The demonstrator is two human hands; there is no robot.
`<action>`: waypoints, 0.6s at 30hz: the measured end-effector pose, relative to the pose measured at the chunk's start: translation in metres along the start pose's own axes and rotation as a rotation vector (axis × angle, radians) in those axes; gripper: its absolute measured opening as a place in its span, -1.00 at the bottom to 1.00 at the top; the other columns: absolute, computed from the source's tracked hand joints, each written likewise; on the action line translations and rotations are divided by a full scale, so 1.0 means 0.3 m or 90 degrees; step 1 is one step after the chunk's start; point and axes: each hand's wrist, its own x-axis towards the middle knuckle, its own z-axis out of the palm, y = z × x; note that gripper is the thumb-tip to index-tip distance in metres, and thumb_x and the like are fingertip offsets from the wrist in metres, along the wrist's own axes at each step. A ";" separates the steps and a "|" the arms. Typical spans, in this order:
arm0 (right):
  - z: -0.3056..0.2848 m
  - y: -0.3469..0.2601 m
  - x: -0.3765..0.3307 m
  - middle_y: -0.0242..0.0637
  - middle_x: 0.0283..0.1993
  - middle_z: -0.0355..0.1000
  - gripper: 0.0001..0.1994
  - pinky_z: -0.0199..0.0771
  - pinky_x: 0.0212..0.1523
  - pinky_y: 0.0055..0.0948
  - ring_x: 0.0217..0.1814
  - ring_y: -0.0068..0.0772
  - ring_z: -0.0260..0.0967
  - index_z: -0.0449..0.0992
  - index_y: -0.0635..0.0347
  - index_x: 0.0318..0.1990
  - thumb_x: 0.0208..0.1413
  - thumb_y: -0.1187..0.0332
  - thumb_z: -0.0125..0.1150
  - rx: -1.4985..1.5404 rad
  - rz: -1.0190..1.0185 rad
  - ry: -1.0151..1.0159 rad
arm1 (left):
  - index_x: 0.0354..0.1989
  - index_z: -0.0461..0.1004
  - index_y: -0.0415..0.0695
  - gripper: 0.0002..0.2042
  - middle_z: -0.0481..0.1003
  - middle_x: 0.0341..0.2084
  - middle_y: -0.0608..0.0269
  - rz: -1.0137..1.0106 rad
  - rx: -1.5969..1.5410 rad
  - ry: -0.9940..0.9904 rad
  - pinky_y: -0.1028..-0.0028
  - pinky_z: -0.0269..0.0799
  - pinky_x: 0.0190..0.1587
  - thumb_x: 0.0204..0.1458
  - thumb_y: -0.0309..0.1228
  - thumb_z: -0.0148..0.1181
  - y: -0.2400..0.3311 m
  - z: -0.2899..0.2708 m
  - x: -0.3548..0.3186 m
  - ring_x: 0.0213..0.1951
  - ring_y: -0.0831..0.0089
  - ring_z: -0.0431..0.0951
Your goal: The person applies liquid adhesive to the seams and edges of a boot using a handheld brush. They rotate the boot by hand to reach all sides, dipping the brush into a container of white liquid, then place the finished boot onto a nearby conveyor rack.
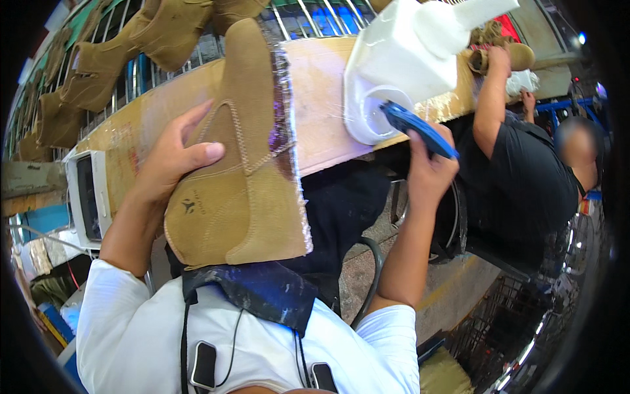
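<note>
Fisheye view; rim black, counter (321,88) bending toward the edges. Left hand (178,154): thumb laid flat on the tan boot piece (213,210), one finger reaching along its left edge, the other fingers hidden underneath, so the full grip is hard to read. Right hand (432,164) pinches a blue tool (423,131) between thumb and fingers; its far tip sits at the mouth of a white container (410,56), and the working end is too small to make out. Container's spout-like top cut off by the upper edge.

Boot piece: held over the person's lap, its far part overlapping the counter. Long axis runs far to near; narrow rounded end points far, broad end lies near, bulging left. Underside out of sight.

Materials: boot piece suede-like, matte, with pale double stitching in curves and a small dark mark at near left. Its right edge pale and fuzzy; beside it, farther off, a dark strip with violet glints. Container smooth, plastic-looking, boxy body, round opening. Counter topped with worn brown cardboard. More tan boots (170,33) at far left on a metal-barred rack (308,18), several cut off. Right: a co-worker (531,190) in black, partly lost in shadow.
</note>
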 end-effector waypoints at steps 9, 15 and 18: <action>0.004 -0.090 -0.080 -0.23 -0.34 0.42 -0.90 0.36 -0.25 -0.49 -0.31 -0.40 0.38 0.49 0.38 -0.33 -0.03 0.56 0.23 -0.035 0.106 0.017 | 0.24 0.11 -0.40 -0.18 0.36 0.05 -0.01 -0.048 0.010 0.048 0.47 0.35 0.05 -0.19 -0.27 0.35 -0.002 -0.026 0.004 0.00 0.38 0.45; 0.062 -0.239 -0.096 -0.26 -0.25 0.44 -0.76 0.33 -0.12 -0.53 -0.23 -0.52 0.35 0.49 0.43 -0.23 -0.06 0.48 0.28 0.446 0.258 0.011 | 0.22 0.13 -0.41 -0.24 0.37 0.04 0.01 -0.049 0.026 0.005 0.47 0.35 0.05 -0.14 -0.32 0.34 -0.006 -0.011 0.021 0.00 0.40 0.43; 0.083 -0.280 -0.082 -0.19 -0.26 0.46 -0.78 0.32 -0.13 -0.50 -0.23 -0.45 0.37 0.51 0.44 -0.27 -0.09 0.49 0.29 0.417 0.150 -0.056 | 0.21 0.16 -0.41 -0.27 0.38 0.03 0.05 -0.048 0.004 -0.021 0.47 0.35 0.06 -0.13 -0.33 0.34 -0.007 0.009 0.018 0.00 0.41 0.43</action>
